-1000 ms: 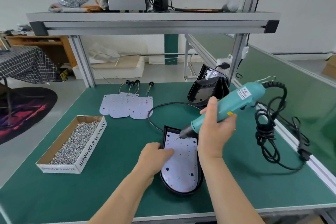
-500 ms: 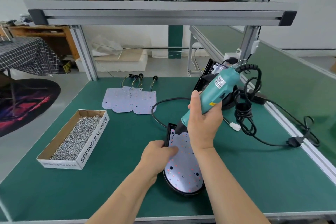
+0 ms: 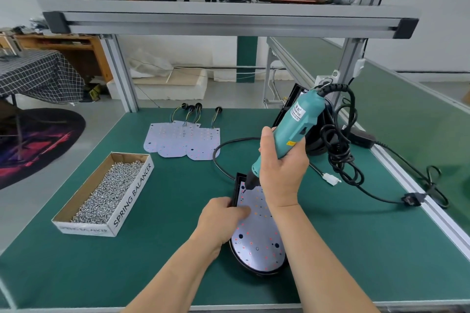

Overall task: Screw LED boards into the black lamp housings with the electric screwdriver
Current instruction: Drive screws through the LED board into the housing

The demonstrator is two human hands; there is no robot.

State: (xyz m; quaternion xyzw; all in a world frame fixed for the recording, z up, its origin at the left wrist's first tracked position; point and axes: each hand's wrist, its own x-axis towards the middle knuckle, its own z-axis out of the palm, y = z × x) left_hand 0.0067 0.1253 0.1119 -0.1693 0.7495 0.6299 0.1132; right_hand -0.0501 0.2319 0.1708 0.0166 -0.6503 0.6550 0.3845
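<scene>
Screwdriver (image 3: pixel 292 132) swung steeper, tip down on board (image 3: pixel 256 236) far corner, right fingers (image 3: pixel 298 157) gripping, left fingers (image 3: pixel 237 211) clamping housing (image 3: pixel 238 185)

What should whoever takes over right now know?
Right hand grips the teal electric screwdriver, bit at the far-left corner of the white LED board.
Left hand grips the edge of the black plastic lamp housing holding it.
Done: board seated in housing.
Left: drive this screw and the others; spare white LED boards and a cardboard box of silver screws wait nearby.
</scene>
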